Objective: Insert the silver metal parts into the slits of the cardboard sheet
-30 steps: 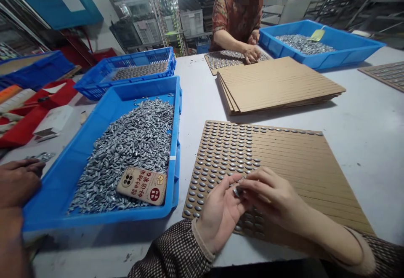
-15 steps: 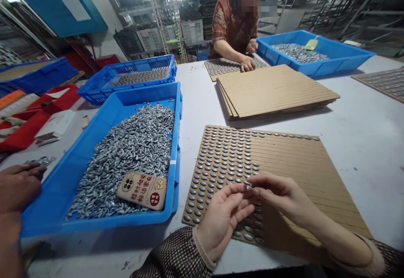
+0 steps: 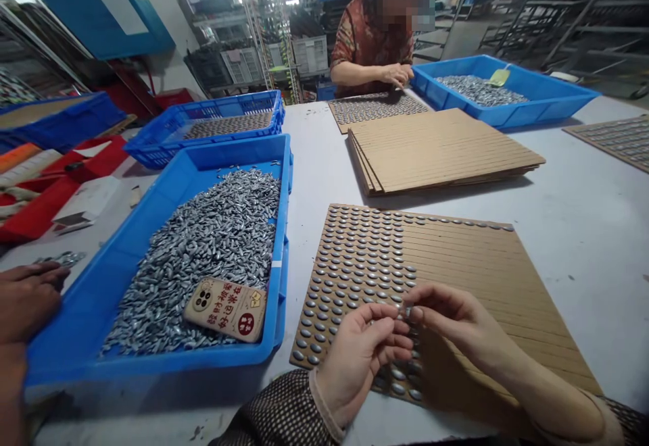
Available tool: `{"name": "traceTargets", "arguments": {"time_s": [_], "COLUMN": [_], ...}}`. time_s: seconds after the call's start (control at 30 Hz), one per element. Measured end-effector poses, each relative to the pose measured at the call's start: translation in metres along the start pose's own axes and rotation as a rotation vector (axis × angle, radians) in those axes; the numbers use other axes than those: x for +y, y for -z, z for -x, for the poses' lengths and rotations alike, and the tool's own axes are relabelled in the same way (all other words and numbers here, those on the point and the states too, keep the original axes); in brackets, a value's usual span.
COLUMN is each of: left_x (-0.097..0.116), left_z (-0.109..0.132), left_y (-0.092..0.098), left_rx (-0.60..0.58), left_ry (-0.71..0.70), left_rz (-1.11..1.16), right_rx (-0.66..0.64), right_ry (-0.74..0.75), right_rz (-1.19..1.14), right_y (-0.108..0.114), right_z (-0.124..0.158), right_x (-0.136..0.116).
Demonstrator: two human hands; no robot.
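Observation:
Over the cardboard sheet (image 3: 487,284), my right hand (image 3: 451,314) pinches a small oval metal piece (image 3: 408,311) between thumb and fingertips. My left hand (image 3: 362,351) is closed right beside it, palm turned up, thumb against the curled fingers; what lies within them is mostly hidden. Rows of shiny oval metal pieces (image 3: 357,257) sit on the sheet's left part, and one row runs along its far edge. Grooved bare cardboard makes up the right part. Both hands hide some of the near rows.
Left of the sheet stands a blue tray (image 3: 286,243) of loose metal pieces (image 3: 213,230), a phone (image 3: 226,309) on them. Another person's hand (image 3: 30,297) rests at the left edge. Behind are stacked cardboard sheets (image 3: 446,149), a co-worker (image 3: 372,54) and another blue tray (image 3: 547,105).
My hands have shifted slightly, and the metal piece in my right fingertips shows more clearly. Across the table, the co-worker's reaching hand has drawn back from the sheet toward the other hand.

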State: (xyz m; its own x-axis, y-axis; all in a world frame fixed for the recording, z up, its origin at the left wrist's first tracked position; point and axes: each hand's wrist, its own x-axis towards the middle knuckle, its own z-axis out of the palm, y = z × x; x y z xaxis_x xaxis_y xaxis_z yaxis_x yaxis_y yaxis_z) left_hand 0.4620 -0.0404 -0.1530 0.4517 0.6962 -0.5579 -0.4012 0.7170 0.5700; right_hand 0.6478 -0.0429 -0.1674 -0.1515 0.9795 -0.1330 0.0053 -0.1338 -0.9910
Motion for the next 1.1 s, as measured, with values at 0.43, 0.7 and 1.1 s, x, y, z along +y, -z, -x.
{"name": "traceTargets", "arguments": {"time_s": [0.43, 0.7, 1.1], "left_x": [-0.007, -0.001, 0.0], "left_z": [-0.005, -0.001, -0.003], "left_y": [0.005, -0.001, 0.001], "left_rx": [-0.01, 0.063, 0.043], "left_ry": [-0.068, -0.057, -0.047], "left_rz": [-0.141, -0.012, -0.002], "right_rx": [-0.125, 0.178, 0.046], "right_ry": [0.456, 0.577, 0.635], "right_rz": [0.527, 0.872, 1.281], "right_y": [-0.012, 0.043, 0.065], "right_z": [0.017, -0.027, -0.065], "right_x": [-0.016, 0.009, 0.036]}}
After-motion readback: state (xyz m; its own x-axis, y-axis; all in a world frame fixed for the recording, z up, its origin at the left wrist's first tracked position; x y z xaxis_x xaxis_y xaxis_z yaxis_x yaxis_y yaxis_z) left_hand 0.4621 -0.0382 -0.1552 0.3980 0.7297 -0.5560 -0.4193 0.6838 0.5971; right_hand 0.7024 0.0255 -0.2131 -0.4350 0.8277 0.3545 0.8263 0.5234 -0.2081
